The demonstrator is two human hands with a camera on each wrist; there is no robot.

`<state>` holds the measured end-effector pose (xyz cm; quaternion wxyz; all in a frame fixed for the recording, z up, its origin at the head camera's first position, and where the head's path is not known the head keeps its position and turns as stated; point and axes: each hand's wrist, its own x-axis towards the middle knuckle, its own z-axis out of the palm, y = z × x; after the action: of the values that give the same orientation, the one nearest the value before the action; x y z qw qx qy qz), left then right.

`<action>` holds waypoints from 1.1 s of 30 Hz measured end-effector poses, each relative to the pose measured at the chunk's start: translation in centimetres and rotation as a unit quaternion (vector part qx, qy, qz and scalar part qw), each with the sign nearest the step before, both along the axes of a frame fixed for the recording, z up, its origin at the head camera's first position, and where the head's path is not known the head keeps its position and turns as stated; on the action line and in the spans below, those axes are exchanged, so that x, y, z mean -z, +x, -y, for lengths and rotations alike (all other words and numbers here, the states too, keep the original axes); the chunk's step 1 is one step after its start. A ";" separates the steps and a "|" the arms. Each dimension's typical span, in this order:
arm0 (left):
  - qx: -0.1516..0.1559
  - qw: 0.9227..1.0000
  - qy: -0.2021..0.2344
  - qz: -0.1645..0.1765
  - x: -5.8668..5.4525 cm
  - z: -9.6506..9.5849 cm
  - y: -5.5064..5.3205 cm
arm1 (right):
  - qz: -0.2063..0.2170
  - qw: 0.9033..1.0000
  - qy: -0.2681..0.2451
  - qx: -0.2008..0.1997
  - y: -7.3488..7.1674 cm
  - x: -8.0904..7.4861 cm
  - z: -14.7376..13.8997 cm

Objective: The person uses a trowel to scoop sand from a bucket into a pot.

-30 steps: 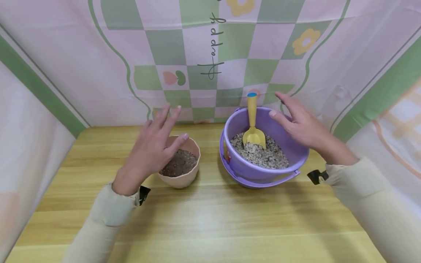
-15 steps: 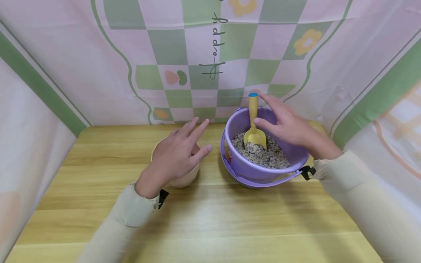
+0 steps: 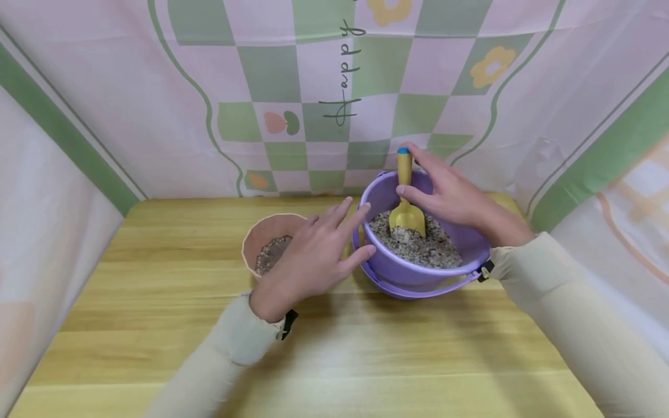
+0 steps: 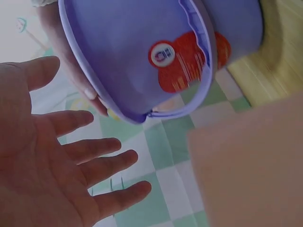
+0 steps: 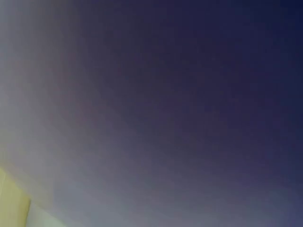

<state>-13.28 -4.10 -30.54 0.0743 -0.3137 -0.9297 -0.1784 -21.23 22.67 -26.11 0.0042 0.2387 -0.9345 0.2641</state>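
Note:
My right hand [image 3: 450,194] reaches over the purple bucket [image 3: 418,278] to a yellow scoop [image 3: 406,217]. Its thumb lies across the front of the handle and a fairly straight finger reaches behind the blue-capped top; no firm grip shows. Pale speckled grit [image 3: 428,249] surrounds the scoop's blade inside the bucket. My left hand [image 3: 319,252] is spread between the bucket and a pinkish pot [image 3: 255,238], its fingertips near the bucket's rim; I cannot tell if they touch. In the left wrist view the bare left palm [image 4: 45,161] holds nothing.
Dark soil [image 3: 269,255] lies in the pot. The bucket's handle [image 3: 444,292] hangs down at its front. Behind the wooden table [image 3: 334,360] stands a green-and-white checked cloth [image 3: 324,75], with more cloth along both sides. The right wrist view is mostly a dark purple blur.
My left hand has moved right, from over the pot towards the bucket. My right hand has come left to the scoop's handle. The pot, bucket and scoop have stayed in place.

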 end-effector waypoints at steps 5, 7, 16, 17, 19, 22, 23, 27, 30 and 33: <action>-0.014 1.000 -0.016 0.018 0.0 -0.9 0.1 | 0.004 1.000 0.009 -0.012 -0.2 -0.1 0.0; -0.021 0.999 -0.020 0.022 0.0 -1.2 0.2 | 0.005 1.000 0.016 -0.016 -0.2 -0.2 0.0; -0.041 0.998 -0.032 0.022 0.0 -2.5 0.2 | 0.013 0.999 0.039 -0.016 0.0 -0.3 0.0; -0.043 0.998 -0.035 0.020 0.0 -2.7 0.1 | 0.014 0.999 0.042 -0.017 0.0 -0.3 0.0; -0.046 0.998 -0.033 0.015 0.0 -2.9 0.1 | 0.015 0.999 0.048 -0.019 0.1 -0.3 0.0; -0.049 0.998 -0.032 0.009 0.0 -3.2 0.1 | 0.019 0.998 0.057 -0.025 0.3 -0.4 -0.1; -0.050 0.998 -0.032 0.008 0.0 -3.2 0.1 | 0.021 0.998 0.059 -0.027 0.3 -0.5 -0.2; -0.052 0.998 -0.028 0.006 0.0 -3.2 0.2 | 0.023 0.996 0.074 -0.033 0.7 -0.7 -0.3; -0.053 0.998 -0.024 0.010 0.0 -3.2 0.2 | 0.025 0.995 0.083 -0.040 0.9 -0.9 -0.3; -0.053 0.998 -0.022 0.011 0.2 -3.3 0.2 | 0.029 0.995 0.084 -0.046 0.9 -1.1 -0.2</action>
<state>-13.04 -0.77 -30.71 0.0663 -0.2639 -0.9494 -0.1569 -20.30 22.88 -25.04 -0.0547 0.2731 -0.9412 0.1912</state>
